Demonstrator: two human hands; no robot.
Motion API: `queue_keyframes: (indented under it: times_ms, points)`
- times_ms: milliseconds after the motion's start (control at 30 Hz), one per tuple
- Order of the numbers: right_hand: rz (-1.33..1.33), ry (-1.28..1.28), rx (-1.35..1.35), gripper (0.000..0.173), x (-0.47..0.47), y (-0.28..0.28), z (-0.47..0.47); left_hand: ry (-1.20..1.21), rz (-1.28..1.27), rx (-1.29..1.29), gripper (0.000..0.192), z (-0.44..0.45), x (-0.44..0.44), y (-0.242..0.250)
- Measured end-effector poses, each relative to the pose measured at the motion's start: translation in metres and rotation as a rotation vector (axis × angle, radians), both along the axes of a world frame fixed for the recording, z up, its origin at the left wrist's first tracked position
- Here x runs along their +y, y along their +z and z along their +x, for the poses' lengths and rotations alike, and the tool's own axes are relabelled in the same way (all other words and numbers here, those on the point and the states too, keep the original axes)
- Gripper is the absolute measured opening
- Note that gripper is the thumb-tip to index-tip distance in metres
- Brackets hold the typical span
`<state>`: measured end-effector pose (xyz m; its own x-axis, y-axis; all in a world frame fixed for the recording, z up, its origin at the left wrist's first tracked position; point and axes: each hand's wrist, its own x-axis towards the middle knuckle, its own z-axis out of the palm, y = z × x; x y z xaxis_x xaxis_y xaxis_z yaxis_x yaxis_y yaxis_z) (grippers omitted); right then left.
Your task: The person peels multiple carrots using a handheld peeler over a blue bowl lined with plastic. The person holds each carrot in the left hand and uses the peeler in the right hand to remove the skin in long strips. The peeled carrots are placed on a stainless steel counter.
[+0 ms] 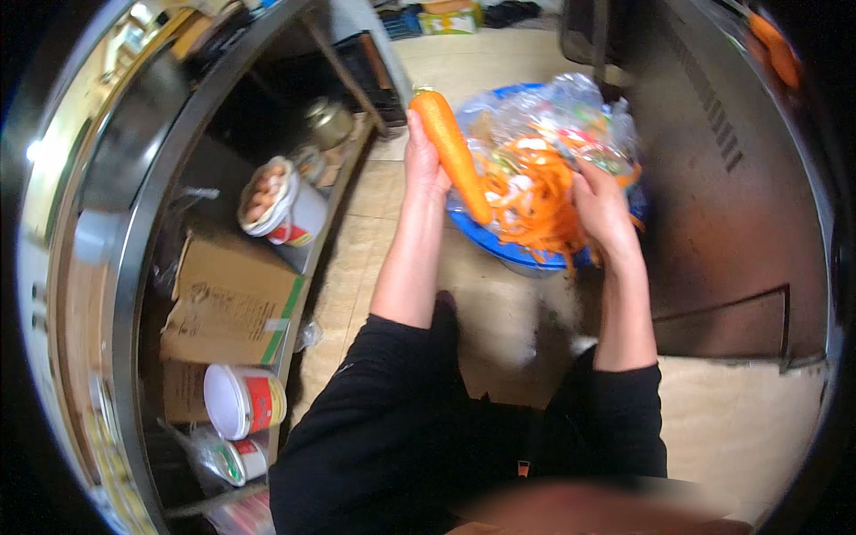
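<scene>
In my left hand (422,157) is a large orange carrot (453,157), its stem end up and its tip slanting down to the right. The carrot's surface looks freshly peeled and wet. My right hand (602,204) is closed around a slim dark tool (567,155), seemingly a peeler, though blur and the fingers hide most of it. Below both hands stands a blue-rimmed bin (478,235), heaped with orange carrot peelings (545,197). Crumpled clear plastic (576,93) covers the bin's far side.
A metal-framed shelf on the left holds a bucket of eggs (267,194), a cardboard box (234,301) and white tubs (231,401). To the right stands a metal cabinet panel (722,221), with more carrots (772,50) above it. Floor tiles (361,247) show between.
</scene>
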<state>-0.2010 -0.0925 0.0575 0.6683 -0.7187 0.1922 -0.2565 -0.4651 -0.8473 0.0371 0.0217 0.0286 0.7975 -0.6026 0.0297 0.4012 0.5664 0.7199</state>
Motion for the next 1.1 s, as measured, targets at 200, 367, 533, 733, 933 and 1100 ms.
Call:
queue_keyframes:
  times_ms: [200,367,533,733,933,1100]
  points:
    - [-0.154,0.012,-0.225,0.028,0.016,0.008,0.012,-0.169,0.107,-0.097,0.054,-0.063,-0.03,0.011]
    - [-0.261,-0.072,-0.203,0.029,0.013,0.011,0.017,-0.272,0.11,-0.218,0.047,-0.085,-0.033,0.008]
    - [-0.25,-0.1,-0.16,0.028,0.012,0.009,0.019,-0.27,0.136,-0.321,0.044,-0.09,-0.035,0.005]
    - [-0.229,-0.025,-0.009,0.029,0.025,0.013,0.016,-0.215,0.183,-0.286,0.048,-0.085,-0.036,0.006]
    - [-0.265,0.242,0.323,0.027,0.039,0.012,0.011,-0.069,0.139,-0.148,0.051,-0.054,-0.03,0.005]
    - [-0.28,0.237,0.527,0.028,0.024,0.012,0.005,-0.004,0.029,-0.067,0.06,-0.016,-0.017,0.004]
